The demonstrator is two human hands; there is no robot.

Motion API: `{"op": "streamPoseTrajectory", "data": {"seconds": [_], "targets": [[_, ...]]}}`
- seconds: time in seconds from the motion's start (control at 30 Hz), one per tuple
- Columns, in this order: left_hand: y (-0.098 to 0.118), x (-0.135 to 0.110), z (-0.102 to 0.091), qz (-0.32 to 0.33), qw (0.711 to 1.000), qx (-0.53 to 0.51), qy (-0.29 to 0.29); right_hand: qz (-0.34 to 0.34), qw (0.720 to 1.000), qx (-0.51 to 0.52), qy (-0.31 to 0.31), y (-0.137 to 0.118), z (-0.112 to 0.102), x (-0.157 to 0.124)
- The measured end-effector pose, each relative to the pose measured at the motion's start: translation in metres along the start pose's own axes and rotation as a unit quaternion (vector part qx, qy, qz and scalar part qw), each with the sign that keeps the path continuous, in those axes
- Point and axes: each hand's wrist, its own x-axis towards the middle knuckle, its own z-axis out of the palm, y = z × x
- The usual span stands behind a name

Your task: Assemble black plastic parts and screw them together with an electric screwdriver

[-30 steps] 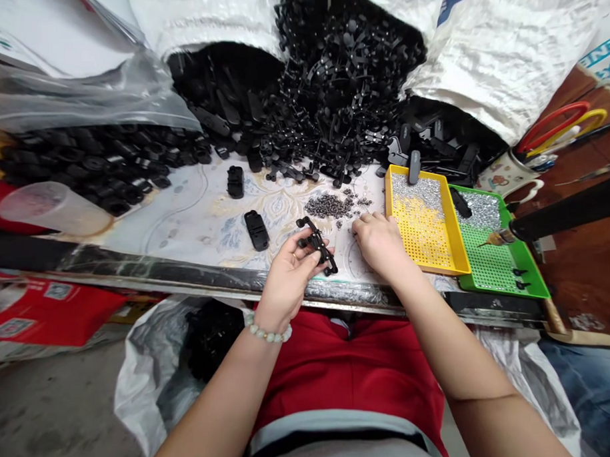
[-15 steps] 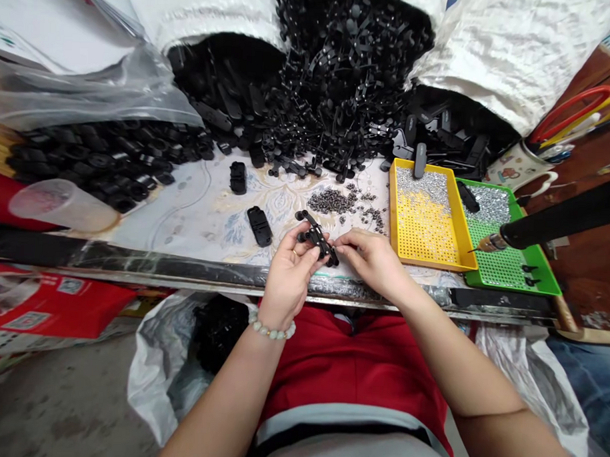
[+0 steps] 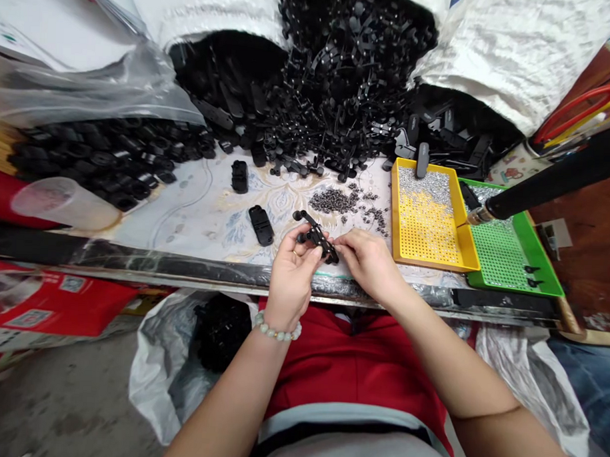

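My left hand (image 3: 291, 271) is closed round a black plastic bracket (image 3: 315, 234) held just above the table's front edge. My right hand (image 3: 368, 263) pinches at the bracket's right end, its fingertips pressed together on something too small to make out. A small heap of dark screws (image 3: 330, 201) lies on the patterned tabletop just beyond both hands. Two loose black plastic parts (image 3: 260, 224) (image 3: 239, 175) lie to the left of the hands.
A big pile of black plastic parts (image 3: 340, 76) fills the back between white sacks. A yellow tray (image 3: 427, 253) and a green tray (image 3: 514, 262) with silver screws stand at the right. Another person's dark tool (image 3: 541, 183) reaches over the green tray. A clear cup (image 3: 60, 203) lies left.
My right hand came back from the screw heap to the bracket's right end. The left hand kept hold of the bracket. The other person's tool shifted up and left over the trays.
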Motion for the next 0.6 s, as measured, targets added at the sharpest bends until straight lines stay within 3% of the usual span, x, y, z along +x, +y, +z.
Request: {"op": "streamPoseTrajectory", "data": {"seconds": [0.17,0.33,0.43,0.6], "targets": [[-0.001,0.000,0.002,0.013,1.000,-0.004,-0.001,0.001,1.000,0.012,0.021,0.000,0.006,-0.005],[-0.005,-0.001,0.004,0.031,0.999,-0.002,0.008,0.010,0.996,-0.053,0.077,-0.006,0.024,-0.012],[-0.006,-0.001,0.003,0.041,0.999,0.000,0.009,0.020,0.995,-0.064,0.079,-0.008,0.026,-0.011],[-0.001,0.001,0.002,0.009,1.000,-0.016,-0.006,0.034,0.993,0.106,0.046,0.001,0.004,-0.004]]}}
